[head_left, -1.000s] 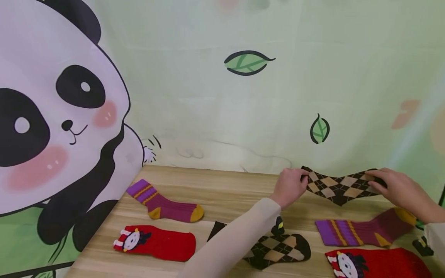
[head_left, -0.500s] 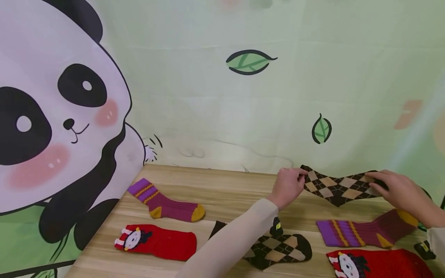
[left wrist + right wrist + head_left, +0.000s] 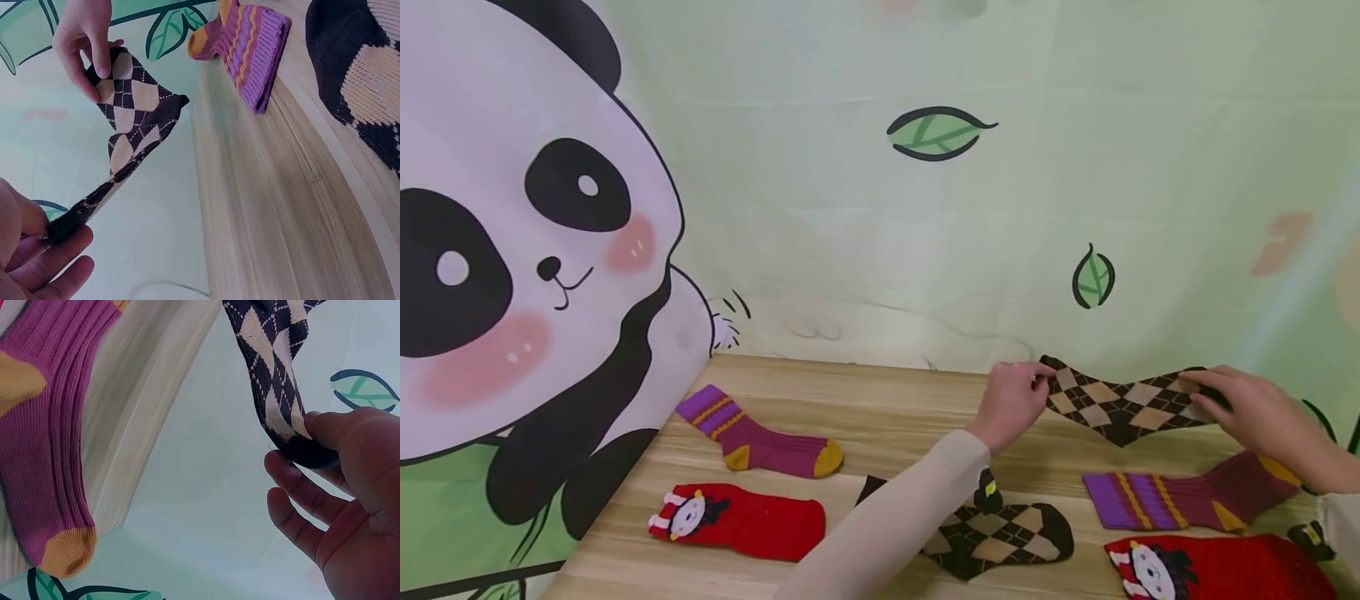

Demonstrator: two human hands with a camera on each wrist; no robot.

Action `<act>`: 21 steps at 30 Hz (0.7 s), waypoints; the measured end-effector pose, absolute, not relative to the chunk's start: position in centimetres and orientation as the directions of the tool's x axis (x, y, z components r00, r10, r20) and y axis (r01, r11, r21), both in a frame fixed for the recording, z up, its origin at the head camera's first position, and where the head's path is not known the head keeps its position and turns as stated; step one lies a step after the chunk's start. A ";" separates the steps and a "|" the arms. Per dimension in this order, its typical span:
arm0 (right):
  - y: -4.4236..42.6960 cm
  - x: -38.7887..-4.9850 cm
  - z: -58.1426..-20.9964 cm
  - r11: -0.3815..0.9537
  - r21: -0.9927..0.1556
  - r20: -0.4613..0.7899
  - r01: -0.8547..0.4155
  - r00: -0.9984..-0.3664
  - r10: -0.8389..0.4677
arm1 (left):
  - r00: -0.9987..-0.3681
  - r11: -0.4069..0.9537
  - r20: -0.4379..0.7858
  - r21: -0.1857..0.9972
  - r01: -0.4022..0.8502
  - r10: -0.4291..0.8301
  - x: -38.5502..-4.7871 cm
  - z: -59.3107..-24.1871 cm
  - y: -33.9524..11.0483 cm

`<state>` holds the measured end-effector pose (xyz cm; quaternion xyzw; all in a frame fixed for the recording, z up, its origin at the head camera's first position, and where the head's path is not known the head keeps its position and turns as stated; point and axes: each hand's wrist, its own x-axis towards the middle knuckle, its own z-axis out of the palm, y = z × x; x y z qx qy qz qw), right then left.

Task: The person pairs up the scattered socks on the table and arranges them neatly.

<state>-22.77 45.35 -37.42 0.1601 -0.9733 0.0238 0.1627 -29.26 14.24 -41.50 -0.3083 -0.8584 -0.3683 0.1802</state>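
A black and tan argyle sock hangs stretched between both hands above the far right of the table. My left hand pinches its dark cuff, also seen in the left wrist view, where the sock runs up to the other hand. With thumb and fingers, my right hand pinches the black toe end; the right wrist view shows this toe held by the right hand. A matching argyle sock lies on the table, partly hidden under my left forearm.
On the wooden table lie a purple sock and a red sock at left. Another purple sock and a red sock lie at right. A panda-printed backdrop stands behind the table's far edge.
Both hands have shifted slightly left with the argyle sock still stretched between them. The socks on the table lie as before.
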 end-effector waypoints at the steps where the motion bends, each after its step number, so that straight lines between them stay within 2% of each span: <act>1: 45.3 -22.7 -37.4 0.947 0.007 0.327 -0.321 -0.894 -0.306 | -0.750 0.532 0.530 0.532 0.658 0.396 -29.2 -41.5 14.1; 9: 45.0 -22.7 -37.6 0.943 -0.001 0.351 -0.334 -0.883 -0.312 | -0.737 0.527 0.554 0.522 0.670 0.388 -29.2 -41.3 13.4; 21: 44.3 -22.5 -37.8 0.940 -0.012 0.342 -0.340 -0.885 -0.316 | -0.751 0.521 0.541 0.547 0.656 0.379 -28.9 -41.3 12.3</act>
